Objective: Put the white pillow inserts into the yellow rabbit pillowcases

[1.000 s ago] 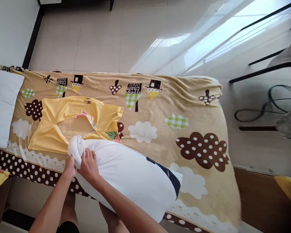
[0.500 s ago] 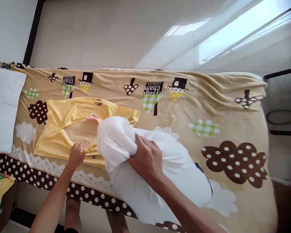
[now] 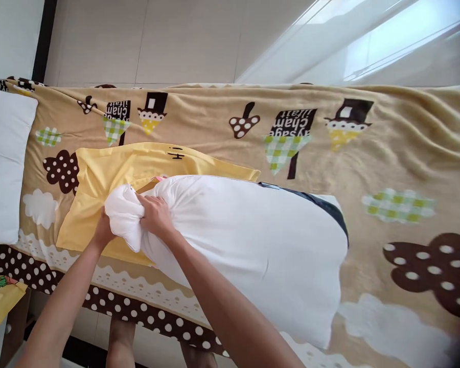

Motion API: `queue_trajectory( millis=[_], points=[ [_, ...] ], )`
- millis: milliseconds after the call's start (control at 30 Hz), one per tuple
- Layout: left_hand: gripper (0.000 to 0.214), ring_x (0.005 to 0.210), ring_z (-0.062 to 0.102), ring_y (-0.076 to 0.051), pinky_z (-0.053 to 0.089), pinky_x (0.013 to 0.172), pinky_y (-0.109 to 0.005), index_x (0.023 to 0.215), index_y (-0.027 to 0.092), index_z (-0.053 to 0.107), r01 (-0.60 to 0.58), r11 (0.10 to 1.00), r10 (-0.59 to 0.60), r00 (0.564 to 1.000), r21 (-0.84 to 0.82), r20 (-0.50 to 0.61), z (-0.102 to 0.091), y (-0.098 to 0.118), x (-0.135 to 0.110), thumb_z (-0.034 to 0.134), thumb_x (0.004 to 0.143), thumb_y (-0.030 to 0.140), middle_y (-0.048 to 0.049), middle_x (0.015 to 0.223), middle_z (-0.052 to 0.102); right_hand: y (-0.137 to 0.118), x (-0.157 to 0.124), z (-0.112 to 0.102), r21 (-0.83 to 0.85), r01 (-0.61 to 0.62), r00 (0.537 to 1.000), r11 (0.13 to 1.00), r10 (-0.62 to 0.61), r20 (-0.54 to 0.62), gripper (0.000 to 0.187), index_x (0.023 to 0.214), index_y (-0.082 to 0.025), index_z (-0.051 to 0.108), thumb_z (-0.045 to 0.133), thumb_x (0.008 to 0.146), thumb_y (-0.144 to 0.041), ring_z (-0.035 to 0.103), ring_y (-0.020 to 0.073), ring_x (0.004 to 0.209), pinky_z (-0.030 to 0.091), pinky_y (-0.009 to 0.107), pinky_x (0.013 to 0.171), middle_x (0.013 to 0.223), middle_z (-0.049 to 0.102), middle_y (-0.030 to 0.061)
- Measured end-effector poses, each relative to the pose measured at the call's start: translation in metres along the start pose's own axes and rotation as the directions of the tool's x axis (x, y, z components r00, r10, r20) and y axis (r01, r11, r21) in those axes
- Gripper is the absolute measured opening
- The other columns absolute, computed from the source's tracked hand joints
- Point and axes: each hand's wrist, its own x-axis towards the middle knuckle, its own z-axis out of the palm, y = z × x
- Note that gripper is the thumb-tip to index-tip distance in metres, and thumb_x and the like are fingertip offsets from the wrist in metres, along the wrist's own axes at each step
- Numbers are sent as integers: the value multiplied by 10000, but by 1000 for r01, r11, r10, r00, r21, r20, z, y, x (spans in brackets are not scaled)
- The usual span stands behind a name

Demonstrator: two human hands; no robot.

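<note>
A large white pillow (image 3: 253, 240) lies across the bed, its bunched left end at the mouth of a yellow pillowcase (image 3: 111, 171) spread flat on the blanket. My right hand (image 3: 156, 214) is closed around the bunched white end. My left hand (image 3: 102, 231) sits just left of it, at the pillowcase opening and against the pillow's tip. Its fingers are tucked behind the white fabric, so what they grip is hidden. A dark strip runs along the pillow's far right edge.
A tan blanket (image 3: 387, 153) printed with clouds, trees and dotted shapes covers the bed. Another white pillow (image 3: 3, 163) lies at the left end. A yellow cloth (image 3: 0, 299) shows at the lower left. Tiled floor lies beyond the bed.
My right hand has pulled the pillow's bunched end left to the pillowcase mouth. My left hand rose from the pillowcase edge to meet it. The view moved closer and rightward.
</note>
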Motion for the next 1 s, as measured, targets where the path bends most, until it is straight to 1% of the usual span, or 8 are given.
queue_trajectory(
  millis=[100,200,400,500,667,800,900,1000],
  points=[
    [306,1226,465,-335,8,1160,-545,1031,56,665,-62,966,60,998,250,17,-20,6,32,465,844,192,-171,1092,639,3,-6,-5,11,-16,999,1000,16,-34,669,1340,-171,538,495,677,-88,532,216,833,304,312,766,861,631,65],
    [290,1175,488,-340,25,1169,-531,992,47,661,-111,858,96,994,501,55,-38,8,47,451,810,131,-190,976,638,0,-3,-4,-21,-4,1000,1000,3,-31,652,1343,-180,539,495,699,-84,524,215,828,294,318,760,866,629,70],
    [332,1134,531,-300,56,1181,-526,1004,120,684,-316,710,202,947,629,248,-73,12,36,477,744,117,-165,999,641,-6,16,-5,-69,175,977,982,-164,133,469,1165,-219,646,538,724,-99,533,212,861,271,333,777,888,640,68],
    [288,1173,510,-293,98,1171,-535,922,125,705,-387,632,227,921,672,318,-84,25,27,467,760,142,-165,1018,637,-9,28,-7,-111,180,976,977,-163,147,440,1187,-214,626,519,776,-100,535,226,901,274,344,804,937,643,87],
    [194,1053,550,-279,238,1068,-531,715,141,672,-474,614,236,873,631,427,-86,61,6,481,739,161,-129,876,646,-19,49,-6,-174,73,997,982,-73,6,355,1165,-163,606,456,850,-101,506,273,999,279,377,866,1041,607,147],
    [193,798,543,-213,339,895,-443,606,152,600,-550,624,272,818,554,507,-79,79,-1,469,745,183,-70,641,578,-33,43,17,-223,20,989,975,-52,-142,333,1185,-120,574,374,919,-128,493,285,980,298,394,859,1040,591,172],
    [190,719,499,-187,329,845,-405,562,150,561,-661,563,403,743,496,534,-73,79,-2,481,729,193,-55,576,541,-42,23,44,-285,86,961,955,-155,-231,334,1212,-96,558,382,936,-161,493,285,959,319,416,862,1041,603,174],
    [142,697,472,-181,311,832,-399,543,154,528,-719,495,526,695,488,490,-64,77,-15,508,679,192,-48,551,521,-42,12,60,-301,241,927,923,-311,-209,236,1035,-111,636,450,914,-194,502,294,982,340,433,885,1010,637,163]
  ],
)
